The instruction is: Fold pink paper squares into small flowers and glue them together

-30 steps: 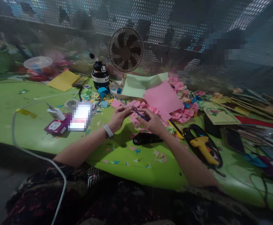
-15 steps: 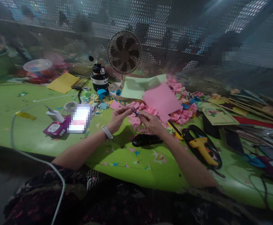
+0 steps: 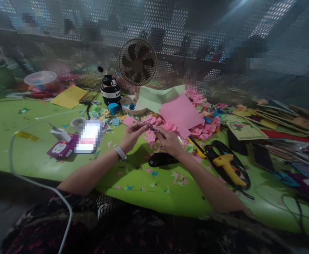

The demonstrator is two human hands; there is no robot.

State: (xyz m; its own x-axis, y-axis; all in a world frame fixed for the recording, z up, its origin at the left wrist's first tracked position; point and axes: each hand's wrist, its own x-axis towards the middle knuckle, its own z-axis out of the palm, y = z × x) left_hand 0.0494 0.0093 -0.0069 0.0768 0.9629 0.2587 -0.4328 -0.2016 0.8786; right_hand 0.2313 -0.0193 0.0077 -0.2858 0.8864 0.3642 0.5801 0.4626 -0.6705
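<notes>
My left hand (image 3: pixel 133 137) and my right hand (image 3: pixel 168 140) meet over the green table, fingertips pinched close together. Between them is a small dark piece (image 3: pixel 151 127), too small to make out. Behind and beneath the fingers lies a heap of folded pink paper pieces (image 3: pixel 154 138). A shiny black object (image 3: pixel 161 159), perhaps a stapler, rests under my right wrist and is partly hidden by it. To the right of that wrist is a yellow and black cutter knife (image 3: pixel 196 146). A pink paper sheet (image 3: pixel 182 112) leans over the heap beyond my right hand.
A small fan (image 3: pixel 137 65) and a black bottle (image 3: pixel 111 92) stand at the back. On the left are a lit phone (image 3: pixel 89 137), a purple power strip (image 3: pixel 61 148) and a white cable (image 3: pixel 44 184). A yellow glue gun (image 3: pixel 230 169) lies right. Paper scraps (image 3: pixel 154 173) litter the front.
The whole view has shifted slightly left and down. Both hands stay pinched together at nearly the same place, with the fingertips a little closer.
</notes>
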